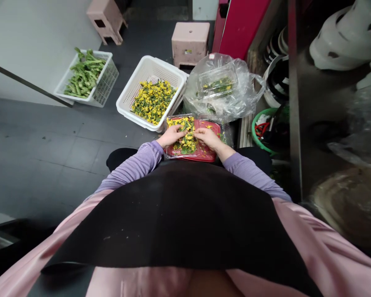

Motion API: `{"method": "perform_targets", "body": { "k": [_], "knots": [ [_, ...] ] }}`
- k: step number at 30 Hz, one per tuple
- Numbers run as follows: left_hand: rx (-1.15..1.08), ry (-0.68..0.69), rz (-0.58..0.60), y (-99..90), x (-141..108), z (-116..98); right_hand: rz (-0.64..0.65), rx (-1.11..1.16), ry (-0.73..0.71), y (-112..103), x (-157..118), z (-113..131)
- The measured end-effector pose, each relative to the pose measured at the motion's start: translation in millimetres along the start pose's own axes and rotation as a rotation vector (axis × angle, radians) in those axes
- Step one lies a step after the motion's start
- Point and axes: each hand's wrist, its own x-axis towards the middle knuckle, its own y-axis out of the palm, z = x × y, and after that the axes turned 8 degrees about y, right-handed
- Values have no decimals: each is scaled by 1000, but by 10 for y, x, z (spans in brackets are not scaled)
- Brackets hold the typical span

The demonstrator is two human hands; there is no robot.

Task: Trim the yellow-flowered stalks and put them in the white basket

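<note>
A clear plastic box (188, 154) full of yellow flowers with green stems (187, 145) sits before me on a red tray (208, 156). My left hand (172, 136) reaches over the box's left side, fingers closed among the flowers; some green stems show at its fingertips. At the box's right edge, my right hand (207, 137) is closed in a pinch. What lies between its fingertips is too small to make out. Loose petals and bits are scattered on the tray beside the right hand.
A white basket (128, 93) holds more yellow flowers. Right of it, a plastic bag (250, 97) carries a lidded clear box (218, 82). A basket of green stalks (106, 84) stands left. Pink stools (190, 37) are behind; a green basin (261, 144) is at right.
</note>
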Motion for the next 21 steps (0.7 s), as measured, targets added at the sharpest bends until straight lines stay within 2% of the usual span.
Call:
{"method": "perform_targets", "body": {
  "k": [2,3,5,7,10,15,18,21],
  "knots": [
    [-105,-47,-45,-2,-15,24,-74,-121,77,-28,-9,4],
    [-127,-57,-62,0,-22,32,-129,-191,71,-35,-21,10],
    [-118,-63,-99,18,-38,31,-221,-270,-42,-22,-64,25],
    [-81,-73,-138,56,-53,4,-235,-278,-186,30,-124,40],
    [-31,-95,-163,130,-72,-54,-164,-334,-287,152,-198,43],
    [10,-121,-154,189,-75,-85,-151,-417,-247,265,-186,34],
    [-33,-143,-164,163,-72,-61,-102,-330,-190,214,-164,52],
    [-133,-175,-213,117,-99,-33,62,-137,-82,140,-187,56]
  ]
}}
